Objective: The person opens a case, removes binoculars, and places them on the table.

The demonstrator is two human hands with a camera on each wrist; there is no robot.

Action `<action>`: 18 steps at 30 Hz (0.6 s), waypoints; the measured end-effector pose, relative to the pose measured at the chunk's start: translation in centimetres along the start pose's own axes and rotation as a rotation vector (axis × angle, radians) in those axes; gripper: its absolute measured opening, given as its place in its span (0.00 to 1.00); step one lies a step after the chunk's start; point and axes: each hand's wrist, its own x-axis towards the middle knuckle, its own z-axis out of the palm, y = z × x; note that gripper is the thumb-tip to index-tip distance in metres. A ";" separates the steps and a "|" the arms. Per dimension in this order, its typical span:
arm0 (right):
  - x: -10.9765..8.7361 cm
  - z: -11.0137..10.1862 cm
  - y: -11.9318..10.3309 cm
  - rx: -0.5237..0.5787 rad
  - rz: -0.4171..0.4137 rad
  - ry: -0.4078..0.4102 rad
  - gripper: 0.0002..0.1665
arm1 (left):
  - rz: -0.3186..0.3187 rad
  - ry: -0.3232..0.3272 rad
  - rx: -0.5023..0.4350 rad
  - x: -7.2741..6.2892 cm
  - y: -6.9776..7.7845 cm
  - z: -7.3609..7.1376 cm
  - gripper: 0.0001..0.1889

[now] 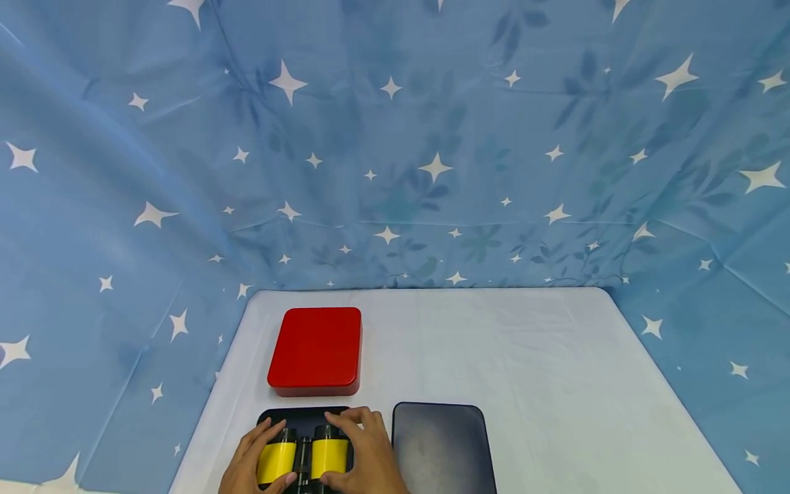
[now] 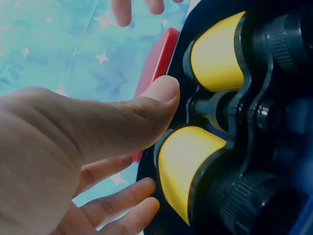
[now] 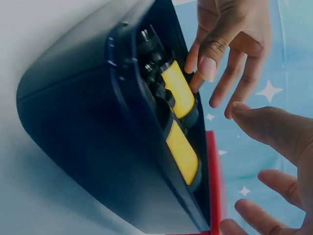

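A pair of yellow and black binoculars [image 1: 330, 455] lies inside a black box [image 1: 296, 416], at the near left of the table in the head view. Over the left barrel is my left hand [image 1: 248, 468], its thumb and fingers spread apart. My right hand [image 1: 375, 461] hovers above the right barrel, thumb and fingers parted too. In the right wrist view the right hand [image 3: 281, 129] is clear of the binoculars [image 3: 182, 152], and the left hand [image 3: 234, 39] is by the box's far rim. The left wrist view shows the left thumb stretched out over the left barrel [image 2: 186, 164].
A red square box [image 1: 317, 350] sits behind the black box on the white table [image 1: 543, 384]. To the right of the black box lies a dark rectangular lid [image 1: 441, 446]. Blue cloth with white stars [image 1: 395, 137] hangs around the table.
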 end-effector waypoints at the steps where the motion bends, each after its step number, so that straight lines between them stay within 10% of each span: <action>1: 0.0 0.2 0.1 0.006 -0.002 -0.014 0.48 | -0.004 -0.009 0.001 0.1 -0.1 0.0 0.46; 18: 0.7 2.3 0.5 -0.148 -0.046 -0.076 0.47 | -0.001 -0.107 0.018 0.6 -0.9 0.8 0.45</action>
